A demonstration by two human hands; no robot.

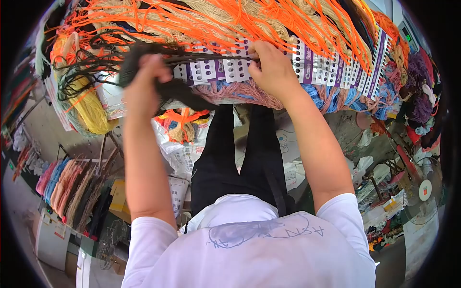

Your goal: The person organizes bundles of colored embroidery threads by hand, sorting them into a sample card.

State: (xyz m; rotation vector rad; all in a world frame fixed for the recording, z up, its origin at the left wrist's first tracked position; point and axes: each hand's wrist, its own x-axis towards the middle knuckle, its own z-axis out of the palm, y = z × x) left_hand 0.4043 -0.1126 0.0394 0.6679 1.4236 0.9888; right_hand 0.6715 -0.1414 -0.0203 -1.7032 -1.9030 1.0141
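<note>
My left hand is smeared by motion, but its fingers are wrapped round a bundle of black yarn. Loose dark strands trail from it to the left, and others stretch tight across to my right hand. My right hand pinches the dark strands at a row of white-and-purple cards with punched holes. Orange yarn hangs from several holes along the cards' upper edge. Under the cards lie pink yarn and blue yarn.
Beige yarn covers the back of the table, and a yellow hank hangs at its left end. A white sack lies below. Coloured hanks hang on a rack at left. A fan stands at right.
</note>
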